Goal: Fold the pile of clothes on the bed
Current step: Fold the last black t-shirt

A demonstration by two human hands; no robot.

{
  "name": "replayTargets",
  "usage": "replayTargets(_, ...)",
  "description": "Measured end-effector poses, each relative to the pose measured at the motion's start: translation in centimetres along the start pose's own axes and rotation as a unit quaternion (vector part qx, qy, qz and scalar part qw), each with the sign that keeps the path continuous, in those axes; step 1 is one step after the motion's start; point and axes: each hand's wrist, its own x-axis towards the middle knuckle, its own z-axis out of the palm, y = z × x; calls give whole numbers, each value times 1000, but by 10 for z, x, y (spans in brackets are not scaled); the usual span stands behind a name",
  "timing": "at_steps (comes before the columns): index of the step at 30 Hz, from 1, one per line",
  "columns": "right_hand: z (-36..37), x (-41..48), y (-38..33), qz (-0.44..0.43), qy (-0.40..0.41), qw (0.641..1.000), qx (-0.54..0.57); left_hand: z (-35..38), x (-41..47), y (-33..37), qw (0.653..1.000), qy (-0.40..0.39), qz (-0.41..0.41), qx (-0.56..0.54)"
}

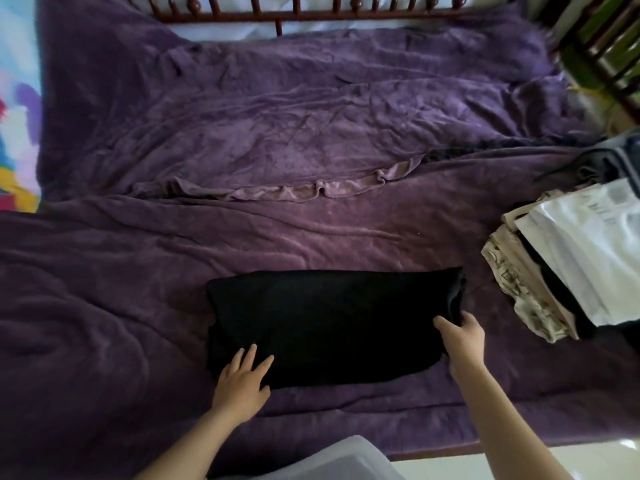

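Our right hand [460, 332] grips the right end of the folded black garment [329, 320], thumb on top and fingers curled at its edge, forearm reaching in from the near right. Our left hand [242, 375] lies flat on the garment's near left corner, fingers straight and spread, grasping nothing. We see the garment lying close to the near edge of the purple-covered bed [277, 230]. At the bed's right edge sits 1 stack of folded clothes [554, 271], near the garment but not touching it
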Motion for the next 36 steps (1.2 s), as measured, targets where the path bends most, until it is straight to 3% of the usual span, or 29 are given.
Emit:
replayTargets(2,23,-37,-35,-85,-32,994,-64,-19,-4,4,998,-30,-21,-56)
replayTargets(4,54,-83,-64,-187,-104,971,-106,-34,-7,7,971,-3,-50,-235)
replayTargets(5,72,-106,-75,-241,-148,951,-127,-34,-3,-5,922,26,-49,-383)
replayTargets(6,90,-128,-82,-299,-196,921,-153,-25,2,-5,891,26,-34,-452)
replayTargets(7,109,-147,-82,-348,-253,883,-185,-13,7,-23,839,56,1,-542)
replayTargets(8,126,-164,-79,-381,-319,841,-215,-15,22,-38,759,153,-65,-630)
replayTargets(9,139,-177,-73,-390,-384,800,-245,-22,27,-48,640,164,-47,-750)
replayTargets(10,149,-187,-66,-386,-432,768,-274,-33,17,-51,533,110,-117,-831)
replayTargets(11,155,-192,-59,-370,-459,751,-298,-52,-2,-47,574,86,-151,-800)
replayTargets(12,158,-193,-50,-350,-466,752,-308,-68,-13,-40,609,93,-116,-779)
replayTargets(13,158,-191,-42,-328,-457,767,-309,-72,-22,-42,606,60,-162,-777)
replayTargets(14,156,-187,-35,-312,-439,782,-314,-70,-20,-49,579,44,-162,-798)
replayTargets(15,153,-182,-27,-300,-419,792,-327,-60,-12,-61,587,65,-172,-789)
replayTargets(17,148,-167,-14,-289,-379,799,-368,-55,-7,-61,659,102,-211,-714)
replayTargets(18,146,-160,-7,-290,-361,793,-395,-51,0,-59,663,123,-215,-706)
replayTargets(20,140,-149,4,-302,-341,769,-448,-50,3,-58,680,146,-200,-690)
replayTargets(24,136,-137,25,-346,-351,683,-538,-52,1,-61,704,191,-168,-663)
replayTargets(29,134,-142,36,-417,-382,557,-608,-35,2,-63,670,198,-211,-683)
replayTargets(30,132,-141,37,-419,-391,555,-603,-33,3,-65,666,195,-210,-688)
replayTargets(32,126,-135,37,-449,-385,582,-557,-33,3,-66,677,195,-204,-680)
replayTargets(34,125,-123,40,-500,-324,626,-504,-33,1,-68,730,244,-191,-609)
replayTargets(36,126,-118,46,-511,-284,626,-515,-31,-4,-69,845,350,-158,-371)
